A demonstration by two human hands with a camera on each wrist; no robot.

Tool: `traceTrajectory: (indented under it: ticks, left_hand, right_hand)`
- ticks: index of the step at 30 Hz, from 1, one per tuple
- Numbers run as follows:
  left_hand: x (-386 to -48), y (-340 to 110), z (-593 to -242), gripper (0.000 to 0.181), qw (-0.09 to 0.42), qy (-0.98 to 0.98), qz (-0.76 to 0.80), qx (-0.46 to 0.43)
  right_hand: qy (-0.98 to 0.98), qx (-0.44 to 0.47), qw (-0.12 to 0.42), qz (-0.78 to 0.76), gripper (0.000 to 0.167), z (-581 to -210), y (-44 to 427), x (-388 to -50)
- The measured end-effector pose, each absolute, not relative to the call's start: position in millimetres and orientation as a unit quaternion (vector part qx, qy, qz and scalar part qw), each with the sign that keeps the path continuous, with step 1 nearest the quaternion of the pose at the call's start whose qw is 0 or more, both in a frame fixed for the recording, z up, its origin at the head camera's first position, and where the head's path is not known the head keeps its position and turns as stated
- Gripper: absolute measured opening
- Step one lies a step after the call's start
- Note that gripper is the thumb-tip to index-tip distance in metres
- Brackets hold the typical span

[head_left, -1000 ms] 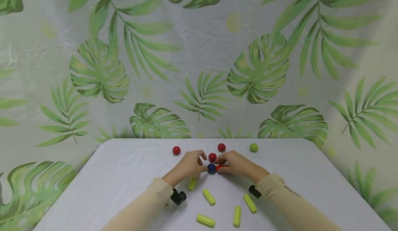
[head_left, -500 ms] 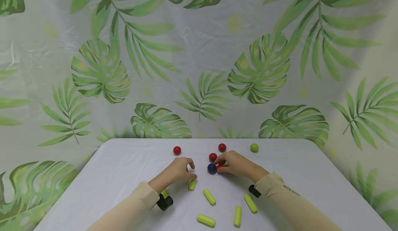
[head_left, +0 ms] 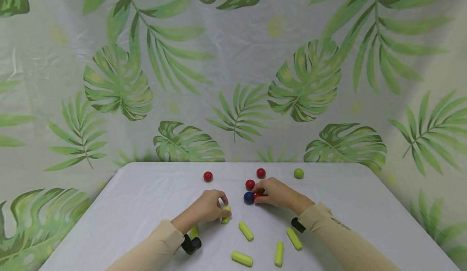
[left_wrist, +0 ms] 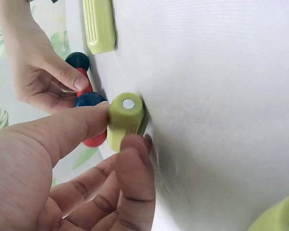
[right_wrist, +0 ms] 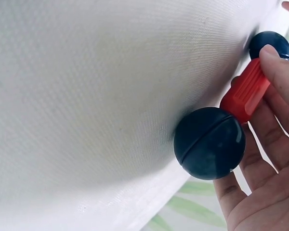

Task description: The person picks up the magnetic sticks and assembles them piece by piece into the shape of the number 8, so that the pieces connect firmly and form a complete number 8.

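Your left hand (head_left: 207,207) is pinching a yellow-green rod (left_wrist: 125,115), just left of the middle of the worktop (head_left: 146,198), its long axis running near to far; your right hand (head_left: 280,194) is gripping a red rod (right_wrist: 246,92), lying left to right between two blue balls (right_wrist: 209,143).

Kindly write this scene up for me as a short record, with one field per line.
Left hand: thumb and index finger pinch a yellow-green rod
Right hand: holds a red rod with blue balls at its two ends
Loose rods: five, yellow-green, one partly hidden
Red balls: three, one close to the nearer-left blue ball
Green ball: one, toward the far edge
Surface: white table
Backdrop: leaf-print sheet
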State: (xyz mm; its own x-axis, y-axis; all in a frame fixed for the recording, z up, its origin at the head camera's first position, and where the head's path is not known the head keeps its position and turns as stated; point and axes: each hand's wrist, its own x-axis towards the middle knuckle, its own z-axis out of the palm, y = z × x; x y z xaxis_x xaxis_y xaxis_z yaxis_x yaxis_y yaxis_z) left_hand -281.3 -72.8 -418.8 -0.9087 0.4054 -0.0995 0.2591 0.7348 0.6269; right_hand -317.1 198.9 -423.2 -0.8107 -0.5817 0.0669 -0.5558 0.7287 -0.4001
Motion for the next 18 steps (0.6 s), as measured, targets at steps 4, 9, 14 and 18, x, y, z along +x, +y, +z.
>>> traceTrajectory:
  ticks: [4, 9, 14, 18]
  left_hand:
    - [-279.7, -72.8, -420.6, 0.022, 0.113, 0.920, 0.338, 0.162]
    - [-278.3, -72.9, -420.5, 0.023, 0.100, 0.920, 0.341, 0.163]
    - [-277.9, -72.1, -420.9, 0.027, 0.085, 0.927, 0.317, 0.180]
    - [-276.7, -71.0, -420.6, 0.029, 0.083, 0.931, 0.307, 0.181]
  right_hand:
    - [0.933, -0.299, 0.033, -0.198, 0.023, -422.4, 198.6, -315.8]
    - [0.935, -0.292, 0.035, -0.197, 0.022, -422.1, 197.9, -315.9]
    - [0.933, -0.301, 0.031, -0.193, 0.022, -423.0, 198.1, -317.3]
    - [0.935, -0.298, 0.030, -0.190, 0.021, -425.2, 197.8, -317.9]
